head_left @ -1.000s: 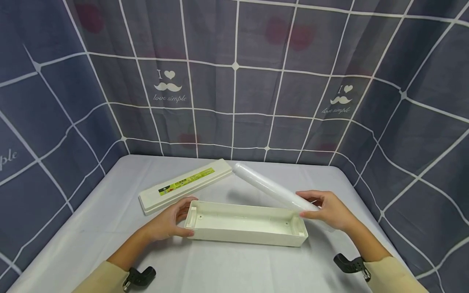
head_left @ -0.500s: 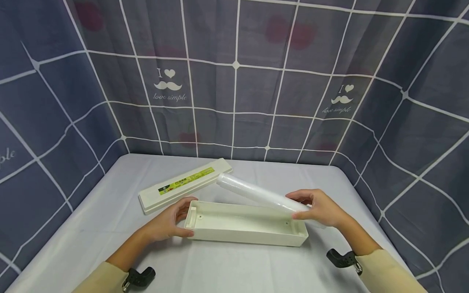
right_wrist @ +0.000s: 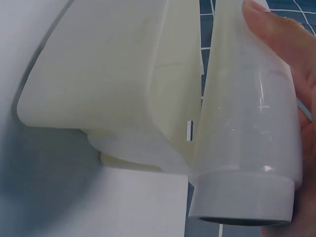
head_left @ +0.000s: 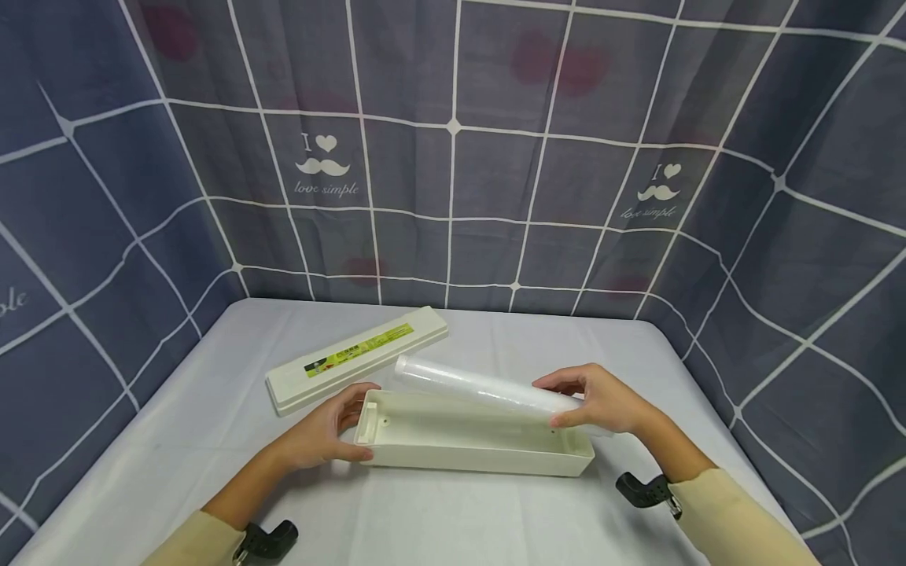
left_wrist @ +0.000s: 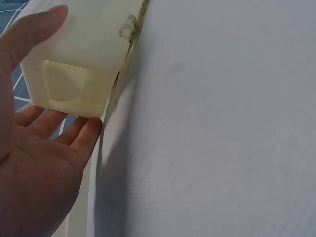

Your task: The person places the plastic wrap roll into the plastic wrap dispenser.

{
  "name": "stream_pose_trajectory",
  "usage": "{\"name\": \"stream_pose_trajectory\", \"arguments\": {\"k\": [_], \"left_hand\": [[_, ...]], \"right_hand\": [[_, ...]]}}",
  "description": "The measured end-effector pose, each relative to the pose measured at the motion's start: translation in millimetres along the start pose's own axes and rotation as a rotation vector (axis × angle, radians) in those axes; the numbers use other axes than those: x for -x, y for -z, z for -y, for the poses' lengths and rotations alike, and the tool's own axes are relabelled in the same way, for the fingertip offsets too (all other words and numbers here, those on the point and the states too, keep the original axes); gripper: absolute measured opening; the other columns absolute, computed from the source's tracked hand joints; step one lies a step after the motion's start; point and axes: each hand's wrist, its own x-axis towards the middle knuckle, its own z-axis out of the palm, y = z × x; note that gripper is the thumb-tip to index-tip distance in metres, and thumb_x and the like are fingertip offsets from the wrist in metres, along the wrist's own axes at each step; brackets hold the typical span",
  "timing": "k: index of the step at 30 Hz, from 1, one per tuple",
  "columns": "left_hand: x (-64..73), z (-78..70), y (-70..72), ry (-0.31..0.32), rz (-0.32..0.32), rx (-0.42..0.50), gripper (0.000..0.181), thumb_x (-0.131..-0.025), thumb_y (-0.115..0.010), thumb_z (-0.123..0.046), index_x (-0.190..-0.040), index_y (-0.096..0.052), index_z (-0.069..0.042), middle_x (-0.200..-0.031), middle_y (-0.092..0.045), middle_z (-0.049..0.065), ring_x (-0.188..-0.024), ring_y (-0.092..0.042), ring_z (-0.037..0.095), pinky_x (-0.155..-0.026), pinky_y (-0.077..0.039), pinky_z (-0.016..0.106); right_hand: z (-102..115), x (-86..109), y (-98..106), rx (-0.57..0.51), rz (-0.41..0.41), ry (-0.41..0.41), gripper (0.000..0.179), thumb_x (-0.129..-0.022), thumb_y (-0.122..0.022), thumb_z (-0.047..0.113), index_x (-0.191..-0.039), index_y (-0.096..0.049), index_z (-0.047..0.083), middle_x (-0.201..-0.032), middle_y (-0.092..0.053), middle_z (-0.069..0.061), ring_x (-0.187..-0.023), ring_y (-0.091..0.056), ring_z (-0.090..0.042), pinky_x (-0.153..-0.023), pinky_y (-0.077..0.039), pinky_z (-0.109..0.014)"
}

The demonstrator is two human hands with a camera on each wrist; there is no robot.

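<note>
A long cream plastic box [head_left: 474, 458], its top uncovered, sits on the table in front of me. My left hand [head_left: 327, 428] grips its left end, thumb on the near wall and fingers behind the end, as the left wrist view of the box [left_wrist: 84, 44] shows. In my right hand [head_left: 602, 401] is a roll of clear plastic wrap [head_left: 474, 385], held near its right end between thumb and fingers. The roll slants above the box's back edge, overlapping the opening. Its core end [right_wrist: 242, 200] sticks out past the hand in the right wrist view.
Behind the box, to the left, lies a long cream lid [head_left: 357, 358] with a green and yellow label. A white cloth covers the table [head_left: 439, 519]. Dark checked curtains [head_left: 410, 173] hang at the back and both sides.
My right hand has moved left, and the wrap roll's far end has swung left and toward me, over the box's back edge. The left hand, box and lid stay put.
</note>
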Motion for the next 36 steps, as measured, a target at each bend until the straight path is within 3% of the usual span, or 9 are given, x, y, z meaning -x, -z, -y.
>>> {"name": "stream_pose_trajectory", "arguments": {"k": [6,14,25,36], "left_hand": [[0.3,0.7,-0.2,-0.019,-0.001,-0.011,0.096,-0.072,-0.091,-0.003,-0.151,-0.037,-0.004,-0.148,-0.046,0.023,-0.138,-0.046,0.044,-0.109,-0.039,0.008],[0.8,2.9,0.5,-0.035,0.016,0.001,0.094,-0.073,-0.09,-0.002,-0.151,-0.037,-0.01,-0.147,-0.047,0.021,-0.136,-0.05,0.039,-0.11,-0.041,0.01],[1.4,2.1,2.0,-0.02,0.023,0.012,0.098,-0.077,-0.088,-0.003,-0.156,-0.029,-0.004,-0.152,-0.042,0.022,-0.129,-0.052,-0.005,-0.11,-0.04,0.009],[-0.7,1.9,1.1,-0.009,0.011,-0.017,0.097,-0.074,-0.09,-0.005,-0.153,-0.034,-0.002,-0.149,-0.046,0.019,-0.129,-0.053,-0.004,-0.109,-0.039,0.007]], "right_hand": [[-0.5,-5.7,-4.3,-0.006,0.025,0.019,0.053,-0.077,-0.091,0.028,-0.125,-0.074,0.014,-0.123,-0.075,-0.005,-0.107,-0.068,-0.006,-0.093,-0.056,-0.023],[2.6,-10.5,-10.7,-0.029,0.05,0.033,0.051,-0.077,-0.091,0.026,-0.123,-0.075,0.014,-0.12,-0.075,-0.004,-0.1,-0.07,-0.009,-0.088,-0.058,-0.024],[6.4,-16.8,-16.6,-0.034,0.089,0.03,0.049,-0.077,-0.091,0.027,-0.122,-0.075,0.014,-0.117,-0.077,-0.003,-0.095,-0.07,-0.011,-0.084,-0.059,-0.029],[13.0,-23.5,-23.5,-0.031,0.134,0.018,0.047,-0.076,-0.092,0.027,-0.12,-0.077,0.02,-0.113,-0.078,0.004,-0.093,-0.071,-0.011,-0.082,-0.059,-0.03]]}}
